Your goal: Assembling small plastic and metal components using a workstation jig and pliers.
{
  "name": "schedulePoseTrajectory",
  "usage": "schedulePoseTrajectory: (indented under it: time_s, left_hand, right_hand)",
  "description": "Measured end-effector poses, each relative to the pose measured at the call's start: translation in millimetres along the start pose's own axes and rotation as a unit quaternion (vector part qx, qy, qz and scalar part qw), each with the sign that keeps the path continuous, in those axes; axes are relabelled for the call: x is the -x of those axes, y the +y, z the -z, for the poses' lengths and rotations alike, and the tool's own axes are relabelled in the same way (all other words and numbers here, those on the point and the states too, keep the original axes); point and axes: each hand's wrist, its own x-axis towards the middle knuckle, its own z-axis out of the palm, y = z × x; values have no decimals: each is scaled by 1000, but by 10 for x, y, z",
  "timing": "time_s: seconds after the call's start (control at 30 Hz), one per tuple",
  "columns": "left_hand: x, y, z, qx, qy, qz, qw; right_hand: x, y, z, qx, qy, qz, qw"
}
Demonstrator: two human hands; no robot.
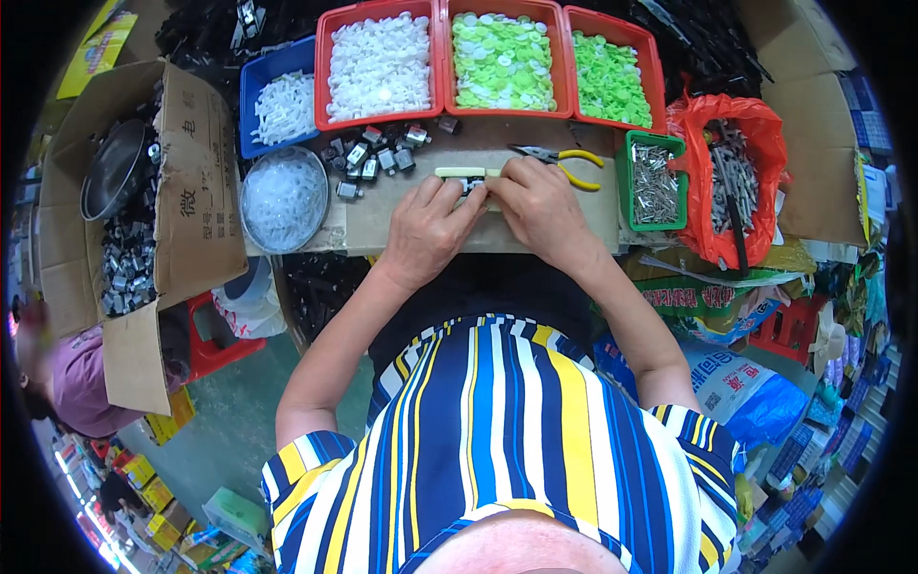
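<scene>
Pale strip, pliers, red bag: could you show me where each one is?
Pale strip (462,172): head view, on the middle of its top face.
Pliers (579,154): head view, on the upper yellow handle.
Red bag (772,174): head view, on its right side.

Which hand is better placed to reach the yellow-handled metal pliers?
Probably the right hand: it is close beside the pliers, while the left hand is farther off. Both are busy at the pale-yellow elongated piece, though.

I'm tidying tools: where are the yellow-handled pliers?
In the head view, the yellow-handled pliers lie on the worktop right of centre, beside the right hand and left of the green tray of metal pieces.
</scene>
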Motion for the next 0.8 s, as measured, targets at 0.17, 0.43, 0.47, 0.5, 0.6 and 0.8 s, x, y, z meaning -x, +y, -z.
schedulePoseTrajectory:
  time_s: [0.17,0.43,0.47,0.5,0.6,0.8]
  left_hand:
    - [38,41,56,28,-26,15,999]
    - [-495,62,83,103,-18,43,994]
    - [-690,65,60,107,-10,22,994]
    - [-889,54,2,113,-5,3,994]
    - [-1512,92,-254,101,-26,-49,993]
    - [-2050,80,-1012,-45,-63,-122,990]
  right_hand:
    - [137,69,259,-59,28,-48,997]
    - [830,796,932,48,110,-277,953]
    - [839,852,906,58,112,-268,955]
    - [841,912,873,67,111,-262,956]
    - [790,983,903,80,108,-269,954]
    - [866,933,847,81,122,-282,948]
